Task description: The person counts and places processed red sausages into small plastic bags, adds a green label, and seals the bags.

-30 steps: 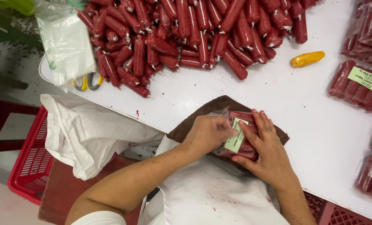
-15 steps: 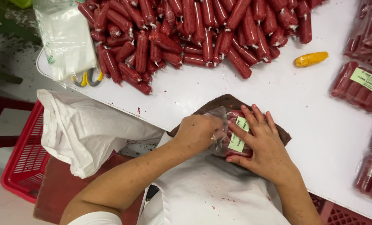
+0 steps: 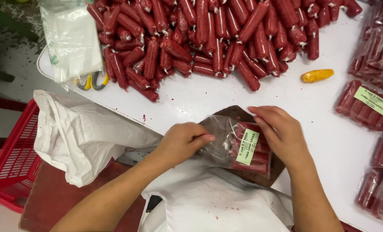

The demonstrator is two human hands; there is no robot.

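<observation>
A bag of sausages (image 3: pixel 243 148) is lying on a board (image 3: pixel 234 114) at the table's (image 3: pixel 200 99) near edge, between the left hand (image 3: pixel 183 141) and right hand (image 3: pixel 281 131). A sausage pile (image 3: pixel 208 34) is lying behind; sealed packs (image 3: pixel 365 105) are lying right; a basket (image 3: pixel 11 163) is sitting left, below.

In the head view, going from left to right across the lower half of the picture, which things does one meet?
Red basket → white cloth → left hand → clear bag of sausages → right hand → sealed sausage packs.
</observation>
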